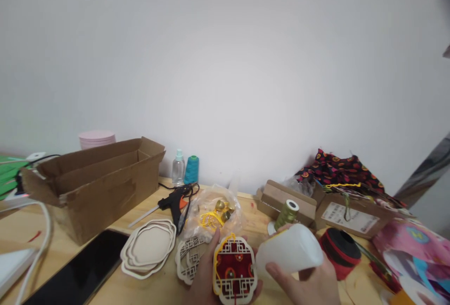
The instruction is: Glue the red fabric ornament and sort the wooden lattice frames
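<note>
My left hand (205, 274) is closed round a small wooden lattice frame (235, 247) backed with dark red patterned cloth. A yellow cord loops along the frame's left edge, and a red cord hangs at its bottom. In my right hand (314, 284) lies a white translucent plastic bottle (291, 251), tilted on its side with its narrow end at the frame's right edge. Whether the tip touches the frame I cannot tell. Beside my left hand another lattice piece (190, 258) rests on the table. A stack of scalloped wooden plates (149, 246) lies further left.
A glue gun (174, 204), a bag of bells and yellow cord (214, 211), and a green thread spool (286, 215) stand behind my hands. A long cardboard box (105, 197) and a phone (77, 267) are left. Ribbon rolls (340, 251) and a cloth-filled box (351, 216) are right.
</note>
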Action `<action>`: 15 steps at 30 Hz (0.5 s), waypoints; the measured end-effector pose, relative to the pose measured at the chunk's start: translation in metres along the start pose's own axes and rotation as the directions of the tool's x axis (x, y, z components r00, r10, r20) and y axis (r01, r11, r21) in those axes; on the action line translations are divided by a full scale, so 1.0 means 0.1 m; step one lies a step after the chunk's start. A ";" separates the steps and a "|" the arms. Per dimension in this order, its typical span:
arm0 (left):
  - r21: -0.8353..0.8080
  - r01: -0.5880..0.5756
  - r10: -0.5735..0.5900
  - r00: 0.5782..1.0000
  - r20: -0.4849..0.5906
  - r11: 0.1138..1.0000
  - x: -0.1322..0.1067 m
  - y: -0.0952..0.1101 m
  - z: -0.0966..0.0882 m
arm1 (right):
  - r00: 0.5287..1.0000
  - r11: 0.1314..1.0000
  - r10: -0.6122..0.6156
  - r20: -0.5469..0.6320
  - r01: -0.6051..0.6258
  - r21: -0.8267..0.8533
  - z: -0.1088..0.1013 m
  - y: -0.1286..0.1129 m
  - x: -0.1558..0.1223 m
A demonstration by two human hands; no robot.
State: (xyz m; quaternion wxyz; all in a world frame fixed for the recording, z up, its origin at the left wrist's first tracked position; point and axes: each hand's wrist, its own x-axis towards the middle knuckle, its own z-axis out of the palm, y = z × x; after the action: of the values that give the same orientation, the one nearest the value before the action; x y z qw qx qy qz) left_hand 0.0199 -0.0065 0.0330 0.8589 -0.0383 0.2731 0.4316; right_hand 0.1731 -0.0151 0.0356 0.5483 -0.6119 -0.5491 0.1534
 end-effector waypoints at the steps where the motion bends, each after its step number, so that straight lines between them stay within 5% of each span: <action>1: 0.005 -0.003 0.003 1.000 0.008 1.000 0.00 0.00 0.00 | 1.000 1.000 0.001 0.004 -0.001 0.011 0.02 0.00 0.00; 7: 0.020 -0.024 0.025 0.999 -0.022 1.000 0.00 -0.04 0.02 | 1.000 1.000 0.014 0.013 -0.014 -0.011 0.07 0.04 -0.03; 15: 0.005 -0.095 0.095 0.995 0.013 0.996 0.07 -0.08 -0.06 | 0.983 0.985 -0.174 0.056 0.172 0.028 0.07 -0.04 -0.06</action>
State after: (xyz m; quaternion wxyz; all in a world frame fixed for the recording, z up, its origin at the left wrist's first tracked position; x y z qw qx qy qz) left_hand 0.0266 -0.0080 0.0231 0.8393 -0.0201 0.2705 0.4712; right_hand 0.1635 -0.0168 0.0337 0.5503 -0.5507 -0.6142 0.1294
